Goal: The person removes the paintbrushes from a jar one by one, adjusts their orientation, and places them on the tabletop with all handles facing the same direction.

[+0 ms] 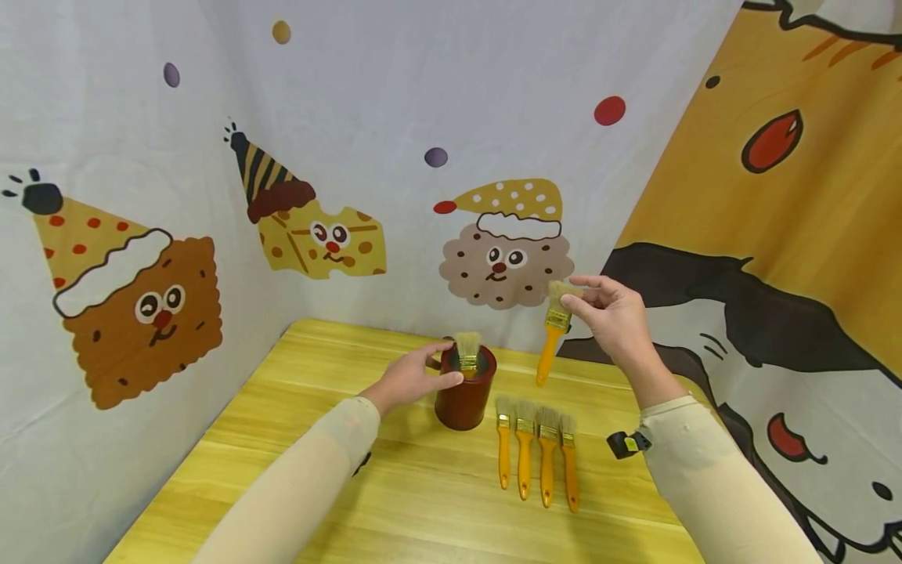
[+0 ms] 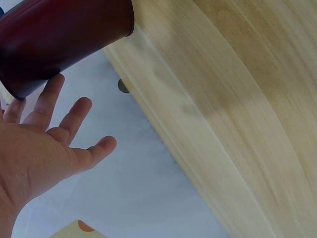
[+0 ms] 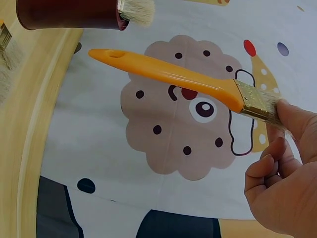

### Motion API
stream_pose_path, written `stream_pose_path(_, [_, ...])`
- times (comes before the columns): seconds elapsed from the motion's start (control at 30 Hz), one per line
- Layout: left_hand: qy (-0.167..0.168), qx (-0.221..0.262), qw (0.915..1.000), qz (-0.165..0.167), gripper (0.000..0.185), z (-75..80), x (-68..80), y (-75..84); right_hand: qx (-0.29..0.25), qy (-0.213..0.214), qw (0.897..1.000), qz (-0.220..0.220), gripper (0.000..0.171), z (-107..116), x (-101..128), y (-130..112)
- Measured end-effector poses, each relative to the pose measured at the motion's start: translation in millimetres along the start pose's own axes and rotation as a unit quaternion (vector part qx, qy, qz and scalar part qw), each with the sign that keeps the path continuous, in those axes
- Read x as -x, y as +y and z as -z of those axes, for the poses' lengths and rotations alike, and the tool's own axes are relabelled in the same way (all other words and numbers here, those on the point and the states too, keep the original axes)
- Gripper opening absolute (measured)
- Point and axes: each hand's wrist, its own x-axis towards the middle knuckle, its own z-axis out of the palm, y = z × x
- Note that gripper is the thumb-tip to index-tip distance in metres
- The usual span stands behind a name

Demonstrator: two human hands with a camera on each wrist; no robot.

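Observation:
A dark red mug (image 1: 461, 403) stands on the table, and a paintbrush (image 1: 468, 350) sits in it with its bristles up. My left hand (image 1: 416, 380) is at the mug's handle side, thumb near the front rim and fingers toward the back. In the left wrist view those fingers (image 2: 47, 101) are spread, one touching the mug. My right hand (image 1: 609, 313) pinches another paintbrush (image 3: 183, 77) by its bristles, its yellow handle hanging down above the table, right of the mug. Several more yellow-handled brushes (image 1: 524, 450) lie in a row in front, bristles pointing away.
The wooden table (image 1: 402, 486) ends at a back edge just behind the mug. A white cloth (image 1: 366, 102) printed with cartoon food rises behind it and to the left. On the right hangs cloth with large orange and black cartoon figures (image 1: 789, 329).

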Motion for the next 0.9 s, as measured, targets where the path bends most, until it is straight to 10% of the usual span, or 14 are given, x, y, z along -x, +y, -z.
stream_pose_path(0.9, [0.003, 0.002, 1.0000, -0.004, 0.075, -0.1, 1.2, 0.5, 0.042, -0.021, 0.999, 0.025, 0.032, -6.1, 3.4, 4.2])
